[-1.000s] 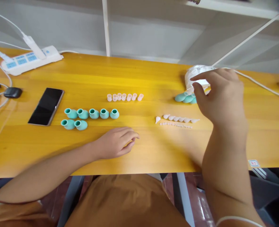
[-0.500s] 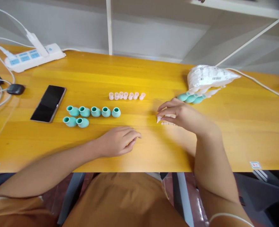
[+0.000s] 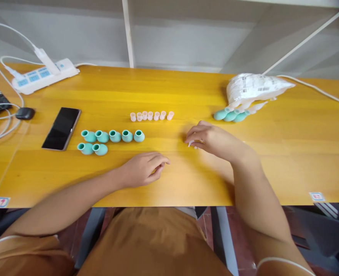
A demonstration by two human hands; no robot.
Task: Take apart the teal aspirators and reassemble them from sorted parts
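Note:
My right hand (image 3: pixel 205 138) hovers low over the table right of centre, finger and thumb pinched on a small pale pink piece (image 3: pixel 190 143). Another tiny pale piece (image 3: pixel 195 147) lies just beneath it; the hand hides whatever else is there. My left hand (image 3: pixel 146 168) rests on the wood nearer the front edge. Its fingers are loosely bent, with a gap to the thumb, and nothing shows between them. Beyond both hands stands a row of several small pale pink cups (image 3: pixel 150 115). Left of my left hand are several teal bulb-shaped pieces (image 3: pixel 115 136) with round openings, in two rows.
At the back right, a white plastic bag (image 3: pixel 252 89) sits behind several teal pieces (image 3: pixel 231 115) with pale pointed ends. A black phone (image 3: pixel 61 128) lies at the left, near a white power strip (image 3: pixel 47 76) with cables and a small black device (image 3: pixel 25 113).
The view has shifted slightly. My right hand has come a little left and now covers most of the row of tiny pale pieces. My left hand stays about where it was.

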